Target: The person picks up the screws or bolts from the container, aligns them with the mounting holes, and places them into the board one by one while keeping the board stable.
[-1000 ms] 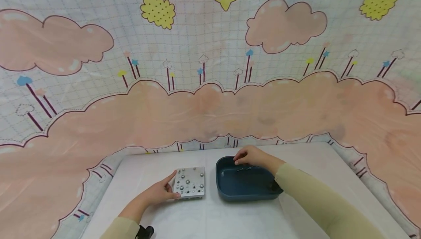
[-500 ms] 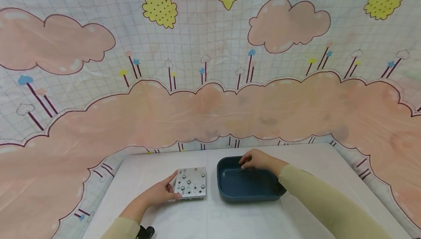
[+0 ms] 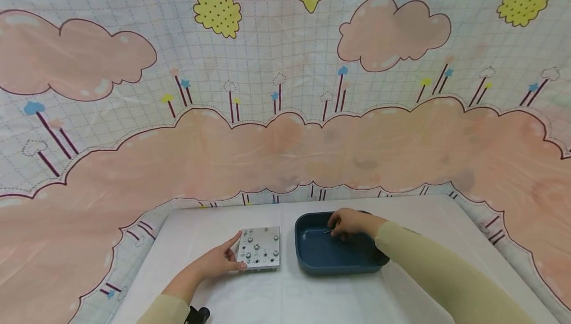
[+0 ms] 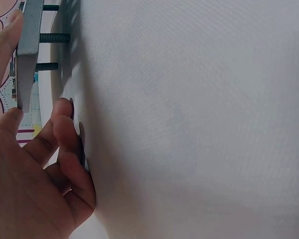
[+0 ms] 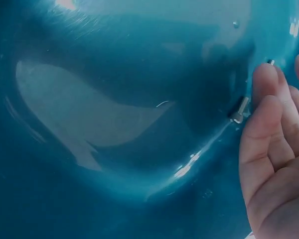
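Note:
My left hand (image 3: 219,260) grips the left edge of a square metal plate (image 3: 267,247) with bolts set in its top, thumb and index finger at its corners. In the left wrist view, bolt shanks (image 4: 55,38) stick out beneath the plate, and the other fingers (image 4: 72,164) are bent below it. My right hand (image 3: 352,222) is inside a dark blue tray (image 3: 341,268), fingers bent down towards its floor. A bolt (image 5: 240,110) lies beside its fingertips. The end of another small metal piece (image 5: 271,62) shows behind a fingertip; whether it is pinched is hidden.
A white-covered table (image 3: 290,304) bears the plate and the tray side by side, a narrow gap between them. A black object (image 3: 198,315) is by the left sleeve. Behind the table hangs a patterned cloth (image 3: 285,155).
My right hand has moved slightly right and lower into the tray, towards the bolts, and now covers one of them. My left hand keeps its hold on the plate.

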